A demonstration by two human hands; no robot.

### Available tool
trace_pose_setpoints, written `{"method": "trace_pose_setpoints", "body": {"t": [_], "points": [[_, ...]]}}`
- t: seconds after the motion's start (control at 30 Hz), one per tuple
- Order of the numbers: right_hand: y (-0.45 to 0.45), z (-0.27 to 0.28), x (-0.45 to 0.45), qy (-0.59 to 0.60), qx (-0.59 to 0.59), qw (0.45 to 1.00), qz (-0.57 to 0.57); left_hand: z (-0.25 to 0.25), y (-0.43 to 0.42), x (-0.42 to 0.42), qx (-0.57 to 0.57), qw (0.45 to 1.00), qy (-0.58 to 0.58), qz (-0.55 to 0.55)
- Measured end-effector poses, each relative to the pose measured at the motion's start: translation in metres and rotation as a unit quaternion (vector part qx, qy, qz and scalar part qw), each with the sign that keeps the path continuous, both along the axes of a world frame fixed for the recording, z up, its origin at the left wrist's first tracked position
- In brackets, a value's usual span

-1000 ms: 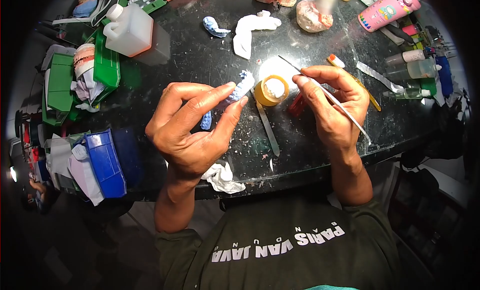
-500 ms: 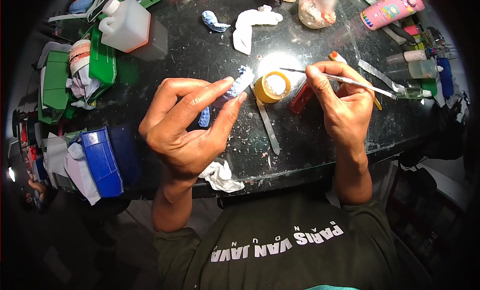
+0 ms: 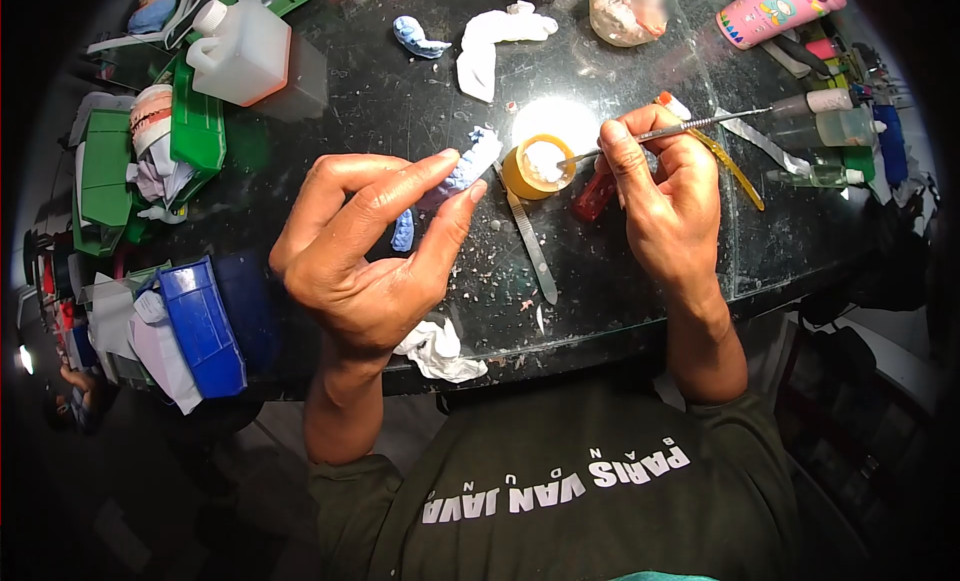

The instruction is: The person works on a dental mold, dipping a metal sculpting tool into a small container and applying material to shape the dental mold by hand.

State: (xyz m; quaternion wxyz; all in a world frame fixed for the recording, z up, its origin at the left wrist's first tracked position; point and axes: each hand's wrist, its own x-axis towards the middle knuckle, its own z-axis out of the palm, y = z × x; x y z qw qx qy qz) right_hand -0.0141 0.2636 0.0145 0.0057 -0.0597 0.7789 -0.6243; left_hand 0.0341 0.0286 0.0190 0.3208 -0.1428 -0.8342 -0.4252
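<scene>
Between the thumb and fingers of my left hand (image 3: 365, 236) is a blue dental impression piece (image 3: 474, 163) with a lumpy, tooth-marked surface. My right hand (image 3: 672, 196) grips a thin metal dental spatula (image 3: 715, 122) like a pen. Its tip reaches into a small yellow cup (image 3: 525, 184) that holds white material (image 3: 543, 160). A flat metal scalpel handle (image 3: 533, 251) lies beside the cup. Another blue impression piece (image 3: 403, 231) rests behind my left fingers, partly hidden. Under my right hand a dark red object (image 3: 596, 198) is partly covered.
At the back lie a blue curved piece (image 3: 418, 38) and a white curved piece (image 3: 483, 56). A plastic jug (image 3: 240, 56), green bins (image 3: 198, 121) and a blue bin (image 3: 203, 326) stand left. Crumpled tissue (image 3: 440, 351) lies near the front edge; a pink bottle (image 3: 780, 14) is back right.
My right hand has moved slightly left, and the spatula has tilted so its tip has dropped from above the cup into it. My left hand still holds the blue impression piece.
</scene>
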Motion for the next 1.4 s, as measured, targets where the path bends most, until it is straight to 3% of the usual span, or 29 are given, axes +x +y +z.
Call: {"method": "trace_pose_setpoints", "body": {"t": [0.57, 0.97, 1.4], "points": [[0.0026, 0.0, -0.0006, -0.005, -0.053, 0.999, 0.0, 0.0005, 0.0012, 0.0001, -0.001, 1.0, -0.006, 0.008], [0.001, 0.0018, 0.0013, 0.007, 0.002, 1.0, 0.012, 0.0021, 0.0009, 0.0003, -0.017, 1.0, -0.006, 0.013], [0.0017, 0.0022, 0.0032, 0.039, -0.096, 0.995, 0.001, 0.0006, 0.0008, -0.0001, -0.018, 1.0, -0.009, 0.006]]}}
